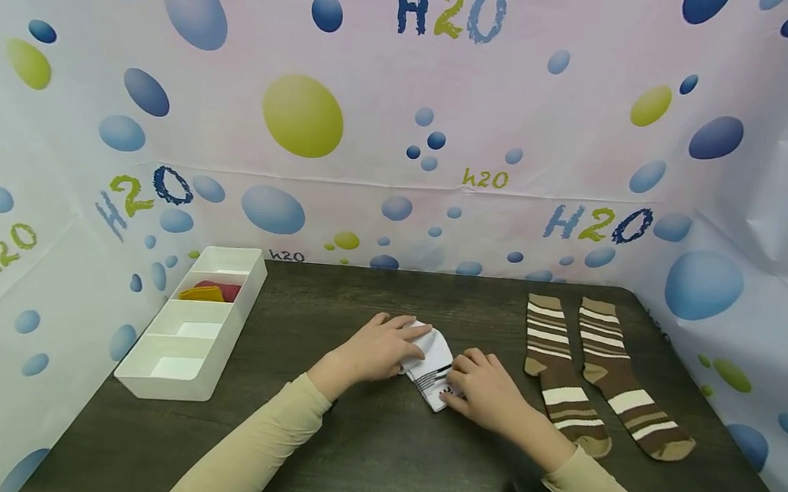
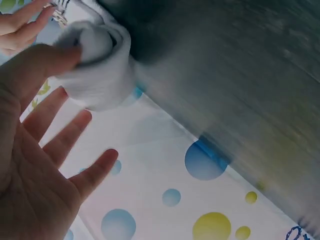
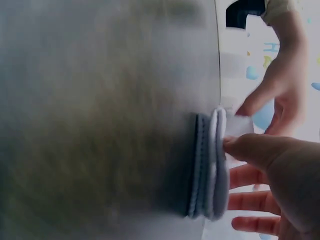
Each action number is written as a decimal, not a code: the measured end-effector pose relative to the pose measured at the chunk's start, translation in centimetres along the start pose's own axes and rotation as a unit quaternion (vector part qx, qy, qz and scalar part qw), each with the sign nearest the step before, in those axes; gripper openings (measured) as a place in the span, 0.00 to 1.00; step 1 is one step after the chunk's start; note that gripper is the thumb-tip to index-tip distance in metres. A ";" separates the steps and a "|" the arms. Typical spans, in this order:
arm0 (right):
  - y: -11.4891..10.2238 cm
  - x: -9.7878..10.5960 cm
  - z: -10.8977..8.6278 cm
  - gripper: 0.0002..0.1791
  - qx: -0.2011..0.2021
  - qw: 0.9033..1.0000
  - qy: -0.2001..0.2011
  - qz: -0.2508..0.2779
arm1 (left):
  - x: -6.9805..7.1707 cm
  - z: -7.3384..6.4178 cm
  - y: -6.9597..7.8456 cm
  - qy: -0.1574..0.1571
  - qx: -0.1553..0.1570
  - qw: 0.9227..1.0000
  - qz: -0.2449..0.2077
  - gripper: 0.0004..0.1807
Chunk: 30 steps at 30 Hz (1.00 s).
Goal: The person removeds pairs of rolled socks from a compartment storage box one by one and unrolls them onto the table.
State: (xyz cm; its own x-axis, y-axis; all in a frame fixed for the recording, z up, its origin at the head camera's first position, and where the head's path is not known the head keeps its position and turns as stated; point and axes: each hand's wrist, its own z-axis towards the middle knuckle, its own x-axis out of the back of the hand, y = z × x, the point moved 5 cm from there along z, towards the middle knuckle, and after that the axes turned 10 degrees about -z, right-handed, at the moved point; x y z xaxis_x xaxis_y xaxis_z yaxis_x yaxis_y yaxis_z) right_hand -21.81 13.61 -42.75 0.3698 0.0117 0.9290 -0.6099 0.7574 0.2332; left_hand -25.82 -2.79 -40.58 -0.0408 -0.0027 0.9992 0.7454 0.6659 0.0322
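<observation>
A pair of white socks with black stripes lies folded on the dark table in the head view. My left hand rests over its far left end. In the left wrist view the thumb touches the white roll of fabric, while the other left fingers are spread and straight. At the striped part, my right hand touches the socks from the right. The right wrist view shows the folded layers edge-on, with the right thumb and straight fingers against their upper side.
On the left stands a white box with several compartments; one holds folded yellow fabric and dark red fabric. Two brown striped socks lie flat at the right. A printed sheet surrounds the table's back and sides.
</observation>
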 end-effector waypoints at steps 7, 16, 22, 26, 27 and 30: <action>-1.6 0.6 -1.0 0.13 0.048 0.997 0.033 0.047 | -0.3 1.1 0.5 0.009 -0.031 0.999 -0.008 0.20; -2.5 0.7 -2.0 0.23 0.084 0.995 0.013 0.053 | -0.7 1.5 -0.1 -0.011 -0.038 0.999 -0.010 0.20; -2.7 0.9 -2.2 0.26 0.096 0.995 0.020 0.023 | -1.3 1.9 -0.8 -0.022 -0.058 0.998 0.008 0.22; -2.9 0.9 -2.1 0.25 0.107 0.994 0.021 0.009 | -1.6 2.4 -1.4 -0.025 -0.075 0.997 0.025 0.23; -2.9 0.9 -2.0 0.25 0.109 0.994 0.018 0.008 | -1.7 2.6 -1.6 -0.025 -0.077 0.996 0.028 0.24; -3.0 0.8 -2.0 0.25 0.112 0.994 0.011 0.007 | -1.9 3.0 -2.6 -0.021 -0.080 0.996 0.033 0.26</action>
State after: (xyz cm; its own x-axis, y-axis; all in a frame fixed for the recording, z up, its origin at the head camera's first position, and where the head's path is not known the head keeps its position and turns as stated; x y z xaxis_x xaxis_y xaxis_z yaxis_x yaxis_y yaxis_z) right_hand -18.27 12.63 -43.31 0.3740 0.0378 0.9267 -0.7545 0.5935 0.2803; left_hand -29.68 -2.22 -42.64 -0.0134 0.0704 0.9974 0.8435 0.5365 -0.0266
